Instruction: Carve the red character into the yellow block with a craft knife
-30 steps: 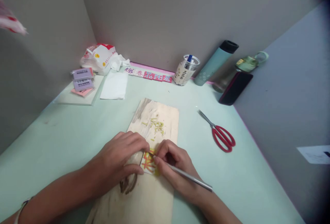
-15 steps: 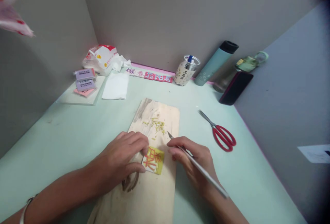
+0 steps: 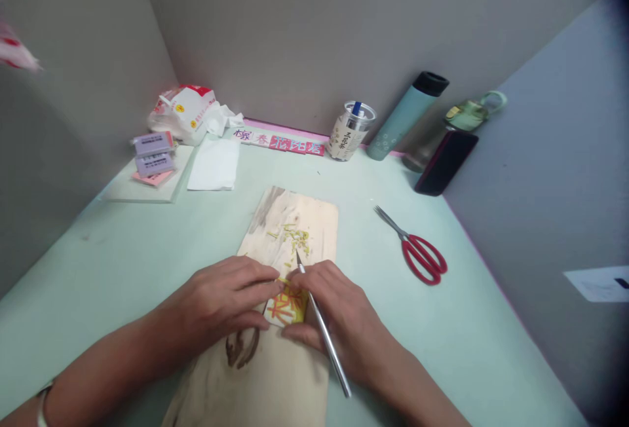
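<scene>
A small yellow-and-white carved block (image 3: 286, 309) with an orange character lies on a wooden board (image 3: 299, 374). My left hand (image 3: 230, 293) grips it by the left side, fingers at the top and thumb low. From the right, my right hand (image 3: 339, 315) touches the same block with fingertips and thumb. Tucked in that right hand is a silver craft knife (image 3: 327, 342), its blade pointing away from me over the board. Yellow shavings (image 3: 297, 238) are scattered just beyond the block. My fingers partly cover the block's edges.
Red-handled scissors (image 3: 422, 257) lie to the right. Along the back stand a labelled cup (image 3: 346, 135), a teal bottle (image 3: 405, 119), a green-lidded bottle (image 3: 464, 116) and a phone (image 3: 445, 164). Wrapped blocks (image 3: 153, 152), white paper (image 3: 213, 165) and a plastic bag (image 3: 181, 112) sit back left.
My right hand has moved left onto the block, bringing the knife with it, its handle now more upright in view. The view has shifted slightly. My left hand stays on the block.
</scene>
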Demonstrator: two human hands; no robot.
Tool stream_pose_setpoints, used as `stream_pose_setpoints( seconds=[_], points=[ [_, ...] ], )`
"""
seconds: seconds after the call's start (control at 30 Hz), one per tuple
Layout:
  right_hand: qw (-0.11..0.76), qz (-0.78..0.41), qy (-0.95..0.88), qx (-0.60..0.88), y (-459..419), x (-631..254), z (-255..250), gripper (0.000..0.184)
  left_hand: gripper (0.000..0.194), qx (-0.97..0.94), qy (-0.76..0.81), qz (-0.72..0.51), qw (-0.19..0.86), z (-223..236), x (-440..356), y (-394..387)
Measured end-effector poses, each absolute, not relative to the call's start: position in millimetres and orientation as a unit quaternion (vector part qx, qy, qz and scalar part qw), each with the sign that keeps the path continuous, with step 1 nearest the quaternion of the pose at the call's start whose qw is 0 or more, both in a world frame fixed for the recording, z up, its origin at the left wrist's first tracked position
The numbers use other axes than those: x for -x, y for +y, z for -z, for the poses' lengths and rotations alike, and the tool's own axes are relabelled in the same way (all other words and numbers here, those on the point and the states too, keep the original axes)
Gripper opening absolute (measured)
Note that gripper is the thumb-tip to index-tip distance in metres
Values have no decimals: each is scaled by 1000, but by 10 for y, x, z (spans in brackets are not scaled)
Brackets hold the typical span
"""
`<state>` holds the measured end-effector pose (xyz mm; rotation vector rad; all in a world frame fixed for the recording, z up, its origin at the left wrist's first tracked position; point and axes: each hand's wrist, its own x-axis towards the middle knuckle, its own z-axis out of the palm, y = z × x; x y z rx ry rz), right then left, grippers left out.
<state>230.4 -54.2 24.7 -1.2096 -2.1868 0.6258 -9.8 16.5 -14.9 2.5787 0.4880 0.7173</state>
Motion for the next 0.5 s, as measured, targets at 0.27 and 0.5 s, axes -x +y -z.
stream_pose_setpoints(
  seconds=[0.27,0.5],
  points=[
    [264,-234,-813,463,-553,-2300,-260,25,30,-915,185,-250,258,66,107,160],
    [247,-241,-809,476,-557,-2291,-253,29,21,-907,205,-251,268,16,117,148]
  ],
)
